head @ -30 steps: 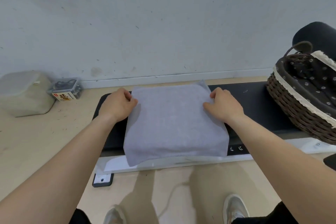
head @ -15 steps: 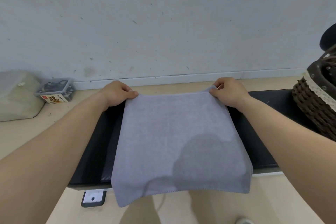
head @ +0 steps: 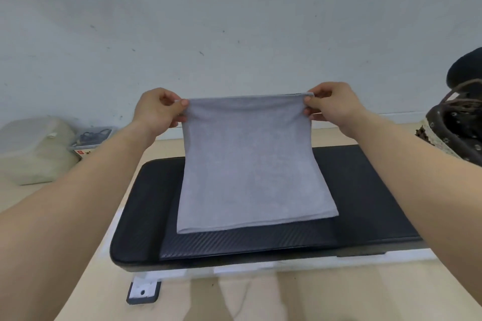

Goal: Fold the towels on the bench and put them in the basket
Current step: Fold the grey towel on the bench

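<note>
A grey towel is held up over the middle of the black padded table, stretched flat between both hands. Its upper left corner is pinched by the left hand between the thumb and curled fingers, and its upper right corner is pinched in the same way by the right hand; both hands are raised above the table's far edge. The towel's top edge is pulled taut and nearly level, while the cloth hangs down and slopes toward the table's near side. Two layers are seen at its lower edge, which lies over the table's pad; whether it touches the pad cannot be told. At the table's right end a wicker basket with a dark patterned lining is partly seen, cut off by the frame. On the floor to the left of the table a translucent plastic container is set, with a small clear box just beside it. Behind the table a pale wall is seen.
</note>
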{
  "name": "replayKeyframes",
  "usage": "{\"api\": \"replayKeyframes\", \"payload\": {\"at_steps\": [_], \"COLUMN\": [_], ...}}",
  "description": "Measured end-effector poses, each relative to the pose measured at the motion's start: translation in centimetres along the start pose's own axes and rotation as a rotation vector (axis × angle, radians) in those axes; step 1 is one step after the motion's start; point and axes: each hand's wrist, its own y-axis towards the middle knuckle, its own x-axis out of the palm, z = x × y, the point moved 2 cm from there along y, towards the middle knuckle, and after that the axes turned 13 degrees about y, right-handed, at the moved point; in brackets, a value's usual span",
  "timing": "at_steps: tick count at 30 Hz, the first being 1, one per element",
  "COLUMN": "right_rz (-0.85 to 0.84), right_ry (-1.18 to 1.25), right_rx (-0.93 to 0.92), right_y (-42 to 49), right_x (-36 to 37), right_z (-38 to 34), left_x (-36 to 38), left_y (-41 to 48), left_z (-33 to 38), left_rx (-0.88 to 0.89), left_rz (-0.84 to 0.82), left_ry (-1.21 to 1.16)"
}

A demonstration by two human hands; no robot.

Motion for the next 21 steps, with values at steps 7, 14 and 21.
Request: {"api": "replayKeyframes", "payload": {"at_steps": [7, 14, 21], "right_rz": [-0.045, -0.057, -0.135], "right_ry": [-0.046, -0.283, -0.385], "right_rx": [-0.004, -0.012, -0.091], "right_y": [-6.2, -13.2, -15.8], "right_x": [-1.4, -2.6, -2.8], "right_z": [1.4, 5.8, 6.1], "left_x": [-1.5, -0.3, -0.5], "left_y": [-6.2, -14.1, -17.2], "left_z": [-1.5, -5.9, -7.5], "left_rx": [0.106, 0.242, 0.494], "left_rz": [-0.086, -0.112, -0.056], "left_ry": [0.200, 0.412, 0.695]}}
